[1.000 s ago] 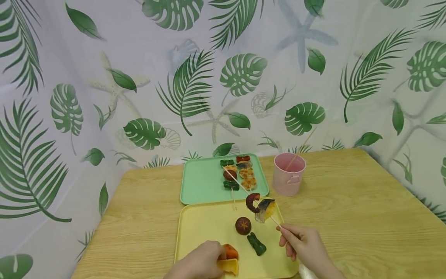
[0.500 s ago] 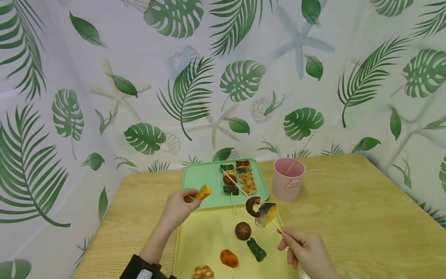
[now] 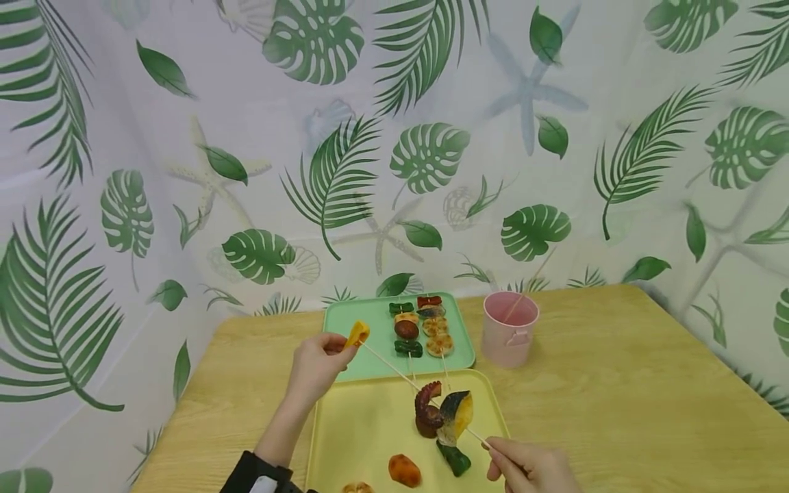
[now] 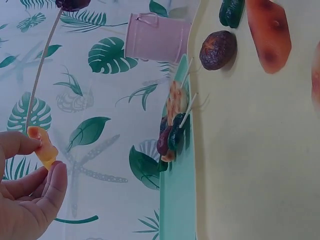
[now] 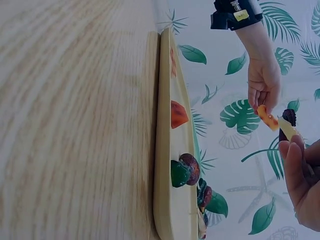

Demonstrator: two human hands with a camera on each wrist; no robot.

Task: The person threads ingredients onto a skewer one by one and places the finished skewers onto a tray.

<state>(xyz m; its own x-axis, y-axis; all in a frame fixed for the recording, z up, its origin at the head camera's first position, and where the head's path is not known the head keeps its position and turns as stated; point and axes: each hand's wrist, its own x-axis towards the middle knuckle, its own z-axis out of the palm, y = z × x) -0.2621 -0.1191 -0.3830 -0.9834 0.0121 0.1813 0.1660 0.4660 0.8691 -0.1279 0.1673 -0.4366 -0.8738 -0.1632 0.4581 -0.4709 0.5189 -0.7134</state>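
Note:
Above the trays, my left hand (image 3: 317, 363) pinches a small yellow-orange curved food piece (image 3: 357, 333) between thumb and fingertips. My right hand (image 3: 530, 465) pinches the lower end of a thin wooden skewer (image 3: 391, 366), which slants up to the left. The skewer's tip is right at the yellow-orange piece, also seen in the left wrist view. Threaded on it are a dark red octopus tentacle (image 3: 424, 397) and a yellow piece with a black edge (image 3: 464, 414). Below, on the yellow tray (image 3: 345, 424), a brown mushroom (image 3: 427, 428) is partly hidden behind the tentacle.
The yellow tray also bears a green pepper piece (image 3: 454, 460), an orange piece (image 3: 405, 470) and a lotus root slice (image 3: 357, 487). Behind it, a green tray (image 3: 351, 315) holds two loaded skewers. A pink bucket (image 3: 508, 339) with a bare stick stands right of it.
My left hand picked the yellow-orange piece up from the yellow tray and raised it. The skewer in my right hand then swung left and down, bringing its tip to that piece.

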